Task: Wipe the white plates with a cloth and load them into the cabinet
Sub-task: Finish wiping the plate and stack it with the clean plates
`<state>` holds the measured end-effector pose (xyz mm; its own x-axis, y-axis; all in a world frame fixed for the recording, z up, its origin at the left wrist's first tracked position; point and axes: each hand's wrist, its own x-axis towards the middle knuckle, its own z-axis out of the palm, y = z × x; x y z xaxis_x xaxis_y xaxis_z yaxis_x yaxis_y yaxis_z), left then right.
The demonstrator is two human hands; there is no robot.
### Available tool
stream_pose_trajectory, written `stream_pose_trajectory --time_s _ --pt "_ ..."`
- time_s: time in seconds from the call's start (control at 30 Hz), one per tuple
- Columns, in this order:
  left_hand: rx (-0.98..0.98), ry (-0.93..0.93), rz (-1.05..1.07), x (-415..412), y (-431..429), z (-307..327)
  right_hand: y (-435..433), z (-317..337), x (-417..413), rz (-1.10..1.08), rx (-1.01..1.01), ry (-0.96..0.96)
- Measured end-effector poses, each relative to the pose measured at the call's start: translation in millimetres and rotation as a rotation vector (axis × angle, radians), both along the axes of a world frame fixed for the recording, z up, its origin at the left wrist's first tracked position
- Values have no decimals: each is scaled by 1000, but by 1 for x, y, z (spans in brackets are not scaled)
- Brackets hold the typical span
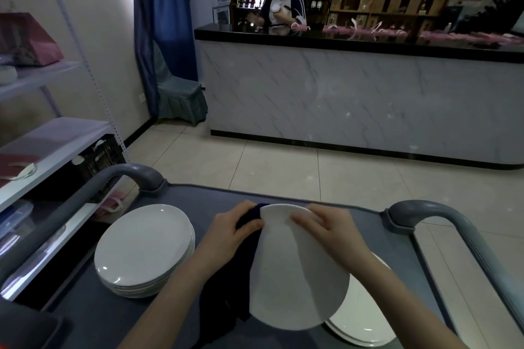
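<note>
I hold a white plate [295, 278] tilted up over a grey cart [181, 195]. My right hand [329, 228] grips its far rim, fingers over the face. My left hand [232, 231] pinches a dark blue cloth [226, 289] against the plate's upper left edge; the rest of the cloth hangs down behind the plate. A stack of several white plates [144, 249] sits on the cart at the left. Another white plate [360, 326] lies on the cart under the held one, mostly hidden.
The cart has grey curved handles at left [136, 176] and right [442, 215]. A white shelf rack [54, 144] with crates stands at the left. Across the tiled floor is a marble-fronted counter [354, 99] with a person [283, 5] behind it.
</note>
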<state>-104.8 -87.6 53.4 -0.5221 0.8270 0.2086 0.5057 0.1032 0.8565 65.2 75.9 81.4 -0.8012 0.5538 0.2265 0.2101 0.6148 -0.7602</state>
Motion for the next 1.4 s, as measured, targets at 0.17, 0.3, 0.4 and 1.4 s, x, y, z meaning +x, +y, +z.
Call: stream_pose_trajectory --time_s 0.17,0.3,0.4,1.4 --pt "141 -138 292 6 -1 -6 -13 -14 0 -304 -225 258" --pt "206 -417 617 33 8 -23 -42 -28 -20 -671 -544 476" --pt "241 -628 745 56 19 -37 -57 -35 -36 -807 -683 563" --pt "92 -805 560 -16 -1 -49 -17 -56 15 319 1106 -24"
